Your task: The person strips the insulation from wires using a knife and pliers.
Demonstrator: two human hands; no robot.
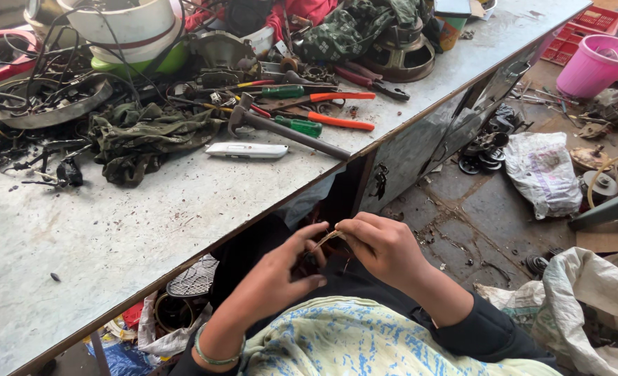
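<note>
My left hand [281,273] and my right hand [385,245] meet in front of my lap, just below the edge of the metal workbench [135,230]. Between their fingertips they pinch a thin tan strip or wire [326,239], with something small and dark [314,259] under the left fingers that I cannot make out. A green bangle [215,355] sits on my left wrist. A light printed cloth [351,341] covers my lap.
On the bench lie a white utility knife [247,150], a hammer [281,129], orange-handled pliers [323,111], green-handled screwdrivers, a green rag [145,136], wires and stacked bowls [131,31]. A pink bucket [597,63], sacks [542,170] and metal parts are on the floor to the right.
</note>
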